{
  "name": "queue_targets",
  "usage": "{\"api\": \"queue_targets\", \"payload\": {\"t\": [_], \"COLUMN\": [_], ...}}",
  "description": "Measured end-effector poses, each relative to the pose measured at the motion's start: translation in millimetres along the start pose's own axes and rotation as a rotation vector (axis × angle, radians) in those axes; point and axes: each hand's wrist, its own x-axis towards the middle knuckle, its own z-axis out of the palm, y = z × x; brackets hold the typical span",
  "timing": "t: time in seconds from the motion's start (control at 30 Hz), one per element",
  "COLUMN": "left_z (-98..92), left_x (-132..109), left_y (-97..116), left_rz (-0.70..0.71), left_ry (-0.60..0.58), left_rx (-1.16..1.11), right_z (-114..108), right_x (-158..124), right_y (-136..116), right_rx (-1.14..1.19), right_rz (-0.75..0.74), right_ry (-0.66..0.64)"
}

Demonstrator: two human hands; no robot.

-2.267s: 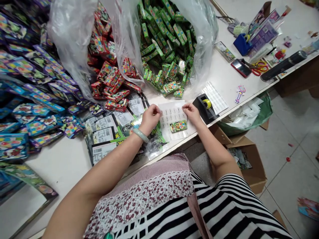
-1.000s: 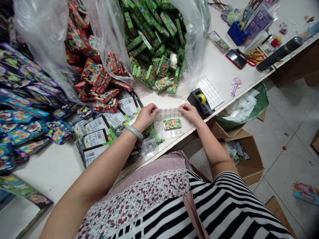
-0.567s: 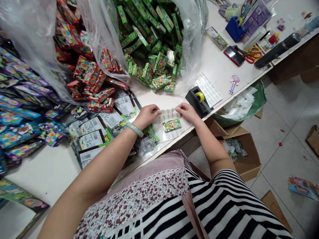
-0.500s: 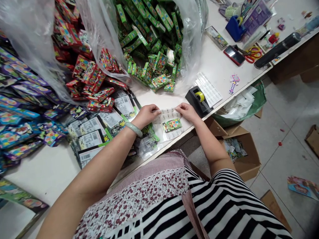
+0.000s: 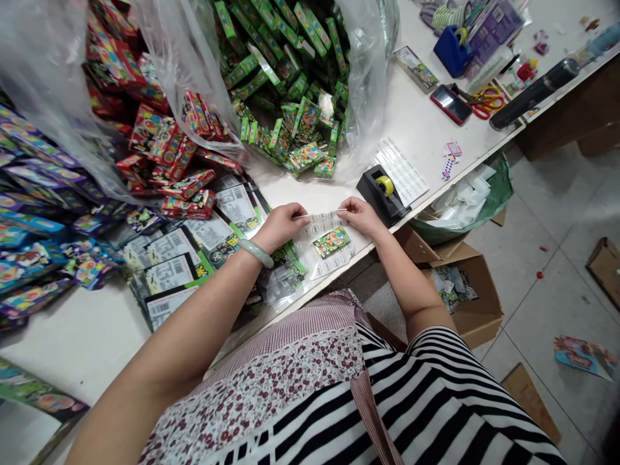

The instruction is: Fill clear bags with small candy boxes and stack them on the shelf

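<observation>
My left hand (image 5: pixel 285 226), with a pale bangle on the wrist, pinches the far left corner of a sheet of round clear stickers (image 5: pixel 320 223). At the far right corner, the fingertips of my right hand (image 5: pixel 362 218) pinch the same sheet. Between the hands, the sheet's far edge shows as a thin pale line. A small green printed box (image 5: pixel 332 243) lies flat across the middle of the sheet, with sticker rows showing above and below it. Neither hand touches the box.
A black tape dispenser (image 5: pixel 383 194) stands right of my right hand, beside a white label sheet (image 5: pixel 401 169). Flat printed packages (image 5: pixel 169 274) lie left. Plastic bags hold green boxes (image 5: pixel 305 116) and red boxes (image 5: pixel 162 139). An open carton (image 5: pixel 477 316) stands below the table edge.
The whole view has shifted slightly. Both hands keep their pinch on the sticker sheet, and its far edge now stands out more as a line. The green box still lies on it.
</observation>
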Motion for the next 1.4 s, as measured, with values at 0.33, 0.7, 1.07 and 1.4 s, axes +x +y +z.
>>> {"api": "queue_targets", "payload": {"t": [0.33, 0.7, 1.07, 1.4], "left_z": [0.5, 1.1, 1.8, 1.9], "left_x": [0.6, -2.0, -4.1, -3.4], "left_y": [-2.7, 6.2, 7.9, 11.8], "left_rz": [0.004, 0.005, 0.005, 0.006], "left_ry": [-0.003, -0.045, -0.056, -0.025], "left_rx": [-0.002, -0.032, 0.013, 0.055], "right_z": [-3.2, 3.5, 0.7, 5.5], "right_x": [-1.9, 3.1, 5.5, 24.2], "right_y": [-5.8, -24.9, -24.4, -31.5], "right_rx": [-0.083, -0.229, -0.250, -0.475], "right_rz": [0.019, 0.023, 0.011, -0.065], "right_ry": [-0.015, -0.124, -0.116, -0.315]}}
